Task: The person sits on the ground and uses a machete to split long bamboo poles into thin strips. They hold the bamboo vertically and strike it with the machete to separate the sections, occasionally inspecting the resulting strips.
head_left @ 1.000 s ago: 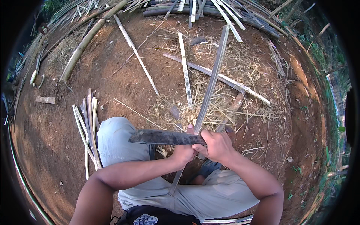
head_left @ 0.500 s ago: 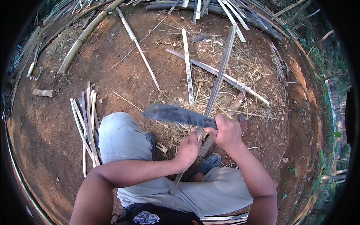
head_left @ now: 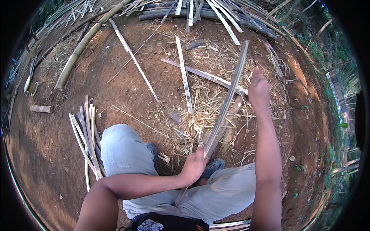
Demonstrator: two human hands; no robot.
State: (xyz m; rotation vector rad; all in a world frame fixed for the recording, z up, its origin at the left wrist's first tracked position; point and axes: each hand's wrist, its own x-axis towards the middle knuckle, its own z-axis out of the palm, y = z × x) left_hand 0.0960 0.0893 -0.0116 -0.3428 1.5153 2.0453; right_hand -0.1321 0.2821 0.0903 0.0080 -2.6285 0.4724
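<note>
My left hand (head_left: 194, 164) is closed around the lower part of a long split bamboo strip (head_left: 227, 100). The strip slants up and away to the right, and its lower end runs back between my legs. To the right of it, my raised right hand (head_left: 259, 91) is closed on the handle of a machete, whose thin dark blade (head_left: 253, 54) shows nearly edge-on beyond the thumb. Hand and blade are apart from the strip. Below the strip lies a short wooden log (head_left: 233, 111), partly hidden by it, among pale shavings (head_left: 198, 119).
A bundle of split bamboo strips (head_left: 89, 134) lies left of my knee. Loose strips (head_left: 183, 73) and a crossing strip (head_left: 208, 75) rest ahead. A thick bamboo pole (head_left: 79, 52) lies far left; piled bamboo (head_left: 185, 14) spans the far side.
My right hand has moved up and right, away from the strip, turning the machete from broadside to nearly edge-on. The left hand keeps its hold; the strip's far end has shifted slightly.
</note>
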